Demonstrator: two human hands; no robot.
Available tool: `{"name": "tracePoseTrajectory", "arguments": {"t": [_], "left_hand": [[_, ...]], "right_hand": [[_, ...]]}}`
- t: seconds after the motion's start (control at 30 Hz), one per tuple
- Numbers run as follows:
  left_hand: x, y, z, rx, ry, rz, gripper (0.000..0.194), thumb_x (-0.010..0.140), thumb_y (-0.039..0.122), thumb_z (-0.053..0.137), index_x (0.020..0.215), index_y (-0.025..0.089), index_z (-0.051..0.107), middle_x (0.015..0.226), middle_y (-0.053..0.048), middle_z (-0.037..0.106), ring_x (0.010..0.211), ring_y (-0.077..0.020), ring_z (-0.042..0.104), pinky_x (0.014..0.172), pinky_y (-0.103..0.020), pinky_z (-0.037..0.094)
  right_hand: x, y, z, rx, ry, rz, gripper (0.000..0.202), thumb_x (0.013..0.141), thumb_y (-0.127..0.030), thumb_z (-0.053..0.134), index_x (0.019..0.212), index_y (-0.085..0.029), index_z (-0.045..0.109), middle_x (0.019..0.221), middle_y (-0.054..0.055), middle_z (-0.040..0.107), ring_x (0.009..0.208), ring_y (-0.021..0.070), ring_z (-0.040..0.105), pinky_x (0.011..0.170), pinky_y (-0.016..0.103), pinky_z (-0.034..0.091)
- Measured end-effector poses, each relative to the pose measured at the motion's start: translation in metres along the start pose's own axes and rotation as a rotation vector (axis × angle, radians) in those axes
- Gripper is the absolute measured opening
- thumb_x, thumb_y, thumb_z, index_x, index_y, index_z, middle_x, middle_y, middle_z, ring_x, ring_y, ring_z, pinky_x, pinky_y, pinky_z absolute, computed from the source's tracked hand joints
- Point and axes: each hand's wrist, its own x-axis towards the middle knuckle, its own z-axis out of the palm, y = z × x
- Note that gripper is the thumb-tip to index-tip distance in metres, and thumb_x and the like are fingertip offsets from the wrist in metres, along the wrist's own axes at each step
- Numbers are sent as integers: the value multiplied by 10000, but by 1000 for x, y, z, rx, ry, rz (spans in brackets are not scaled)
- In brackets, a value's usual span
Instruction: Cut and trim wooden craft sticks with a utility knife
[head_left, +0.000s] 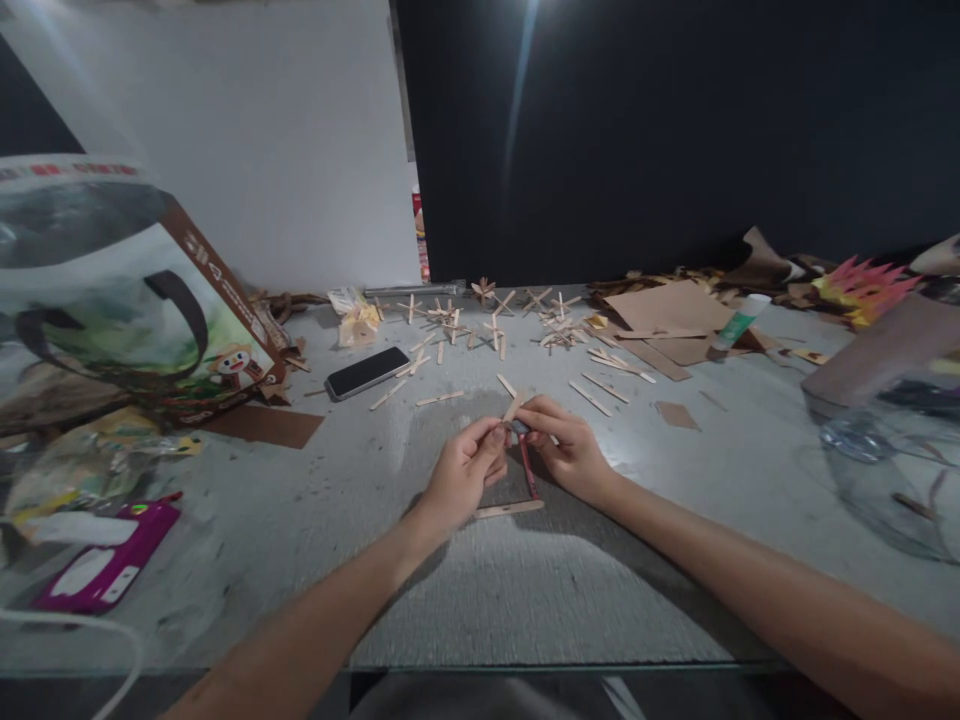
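Note:
Over the middle of the table, my left hand (466, 468) pinches a short flat wooden craft stick (513, 408) that points up and away. My right hand (568, 450) is closed close against it, its fingertips at the same stick and around a small grey-blue thing (519, 427) that I cannot make out. A thin dark red strip (528, 468) runs down from under the right fingers; whether it joins the grey-blue thing is hidden. Below the hands, another craft stick (510, 510) lies flat on the table, its left end near my left hand.
Several loose and crossed craft sticks (491, 335) lie beyond the hands. A black phone (367, 373) is left of them. Cardboard pieces (664, 310) and a glue tube (742, 322) lie at back right. A purple case (112, 560) and a large bag (127, 300) stand left.

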Motion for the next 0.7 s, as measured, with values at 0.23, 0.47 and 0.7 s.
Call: {"name": "tracePoseTrajectory", "arguments": {"t": [0.23,0.47,0.7], "left_hand": [[1,6,-2,-60,119,84,479,878,640,704,785,195,554,568,106,257,480,-62,214,476,-218,223],[5,22,-11,72,216,230,446,922,616,666,798,202,557,569,93,270,481,-77,258,468,-234,233],[2,16,-7,197,246,190,455,954,651,588,883,201,572,561,90,312,490,-94,308,491,-252,244]], "right_hand": [[-1,7,-6,-151,25,88,339,1070,-329,456,1253,-243,729,984,104,675,904,245,632,797,398,530],[4,2,-17,-222,155,202,356,1089,-391,431,1219,-238,725,978,90,673,889,239,651,802,374,520],[4,-20,-13,-251,67,203,364,1111,-417,368,1141,-224,674,806,43,660,715,194,641,684,309,492]]}}
